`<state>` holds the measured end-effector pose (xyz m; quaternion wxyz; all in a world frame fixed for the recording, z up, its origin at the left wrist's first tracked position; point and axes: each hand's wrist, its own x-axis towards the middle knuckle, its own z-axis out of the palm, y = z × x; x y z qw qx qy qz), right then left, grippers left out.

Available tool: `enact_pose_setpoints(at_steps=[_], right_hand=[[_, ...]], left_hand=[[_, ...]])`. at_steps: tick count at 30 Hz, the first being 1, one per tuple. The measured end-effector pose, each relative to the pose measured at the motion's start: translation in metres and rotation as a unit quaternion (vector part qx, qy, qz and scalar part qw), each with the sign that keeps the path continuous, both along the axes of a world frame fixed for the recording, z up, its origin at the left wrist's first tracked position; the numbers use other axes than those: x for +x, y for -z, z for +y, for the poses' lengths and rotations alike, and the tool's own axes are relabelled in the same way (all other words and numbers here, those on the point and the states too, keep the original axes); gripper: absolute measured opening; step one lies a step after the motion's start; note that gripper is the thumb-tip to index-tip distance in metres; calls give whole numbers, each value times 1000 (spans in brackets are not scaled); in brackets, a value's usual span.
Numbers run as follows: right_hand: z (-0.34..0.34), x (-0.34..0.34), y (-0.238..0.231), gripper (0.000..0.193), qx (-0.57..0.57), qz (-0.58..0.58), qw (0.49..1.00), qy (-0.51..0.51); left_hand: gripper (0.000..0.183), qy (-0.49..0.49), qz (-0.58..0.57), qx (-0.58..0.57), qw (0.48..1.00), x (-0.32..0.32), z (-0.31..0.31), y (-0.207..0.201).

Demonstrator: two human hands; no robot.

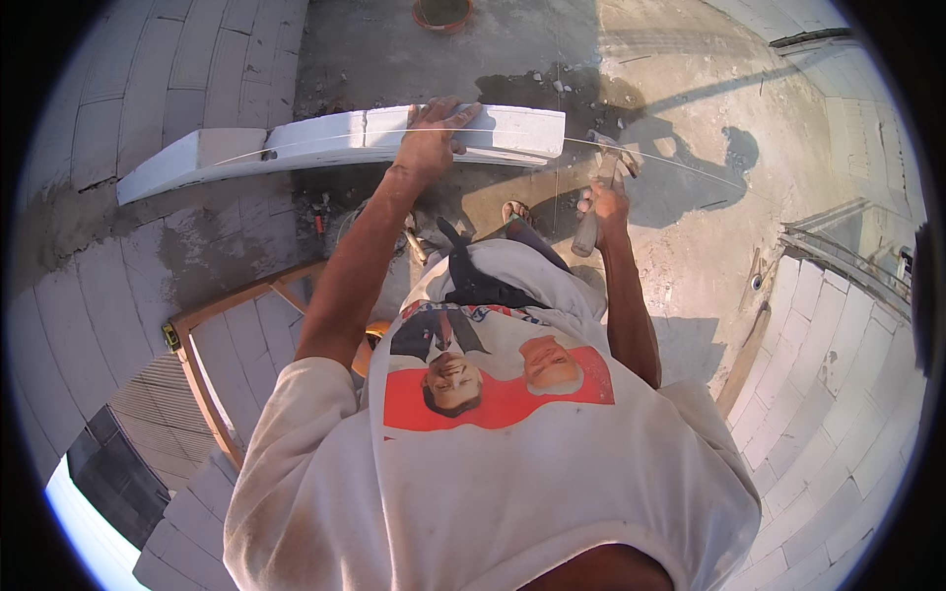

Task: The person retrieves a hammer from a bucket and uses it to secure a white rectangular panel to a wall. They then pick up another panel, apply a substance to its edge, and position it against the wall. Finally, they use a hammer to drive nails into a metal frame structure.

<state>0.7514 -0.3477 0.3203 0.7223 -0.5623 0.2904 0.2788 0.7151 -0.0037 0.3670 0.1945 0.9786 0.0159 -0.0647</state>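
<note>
My left hand (pixel 430 138) lies across the top of a low wall of white blocks, its fingers spread over an end block (pixel 527 128). The thumb sits toward the near face. My right hand (pixel 606 204) is closed around the handle of a hammer (pixel 585 234), held just off the wall's right end. The hammer's head (pixel 615 148) points away from me. A thin string (pixel 680 167) runs taut along the wall and on past the hammer to the right.
Behind the wall, an orange-rimmed bucket (pixel 442 14) stands on the concrete floor. A wooden frame (pixel 205 379) with a yellow tape measure (pixel 171 338) leans at left. Block walls rise on both sides. My sandaled foot (pixel 516 212) shows below the wall.
</note>
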Motion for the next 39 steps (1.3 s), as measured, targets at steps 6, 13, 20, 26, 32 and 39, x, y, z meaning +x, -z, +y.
enact_pose_setpoints(at_steps=[6, 13, 20, 26, 32, 39], right_hand=[[1, 2, -24, 31, 9, -4, 997, -80], [-3, 7, -7, 55, 5, -11, 992, -123], [-10, 9, -23, 30, -30, 25, 998, -39], [7, 2, -21, 32, 4, 50, 998, -22], [14, 6, -23, 45, -20, 35, 998, -42], [18, 9, -31, 52, -13, 35, 997, -70]], left_hand=[[80, 3, -4, 0, 1000, 4, -2, -16], [80, -15, -3, -14, 1000, 2, -4, -18], [80, -24, 6, -30, 999, 2, -7, -21], [81, -20, 12, -26, 999, 3, -8, -23], [81, -34, 9, -9, 999, 3, -12, -22], [78, -42, -8, -22, 999, 1, -12, -22]])
